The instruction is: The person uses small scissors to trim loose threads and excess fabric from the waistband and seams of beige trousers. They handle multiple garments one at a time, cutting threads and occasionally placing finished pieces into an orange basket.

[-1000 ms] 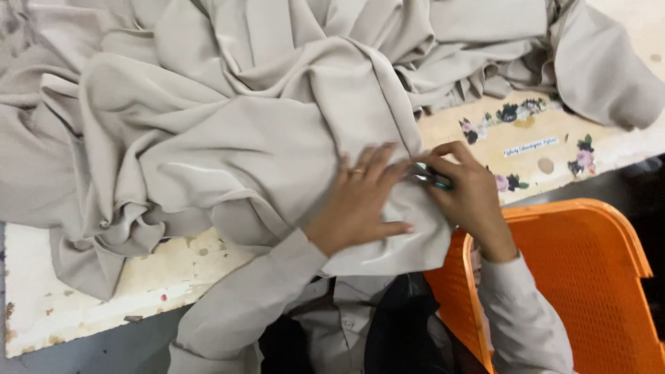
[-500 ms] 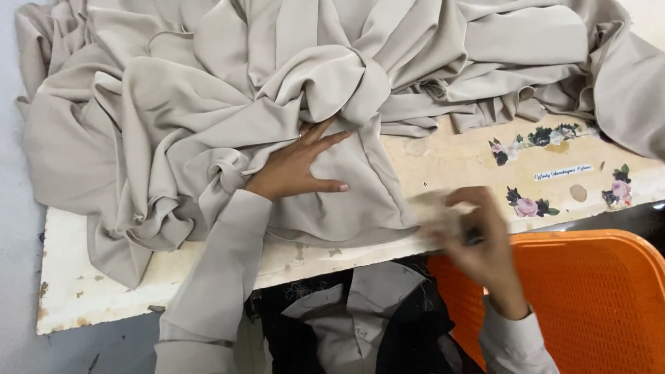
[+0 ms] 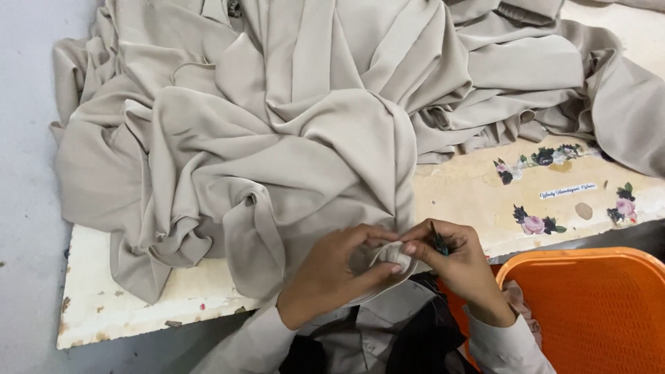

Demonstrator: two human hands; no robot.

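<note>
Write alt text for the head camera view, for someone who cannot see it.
Two hands pinch a bunched edge of beige fabric at the near edge of a worn table: the left hand grips the fold while the right hand holds a small dark tool against it. The cloth lies heaped across the table, with flower stickers to the right and an orange basket below.

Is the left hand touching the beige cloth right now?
Touching. The head view shows the left hand pinching a folded edge of the beige cloth between thumb and fingers, opposite the right hand.
</note>
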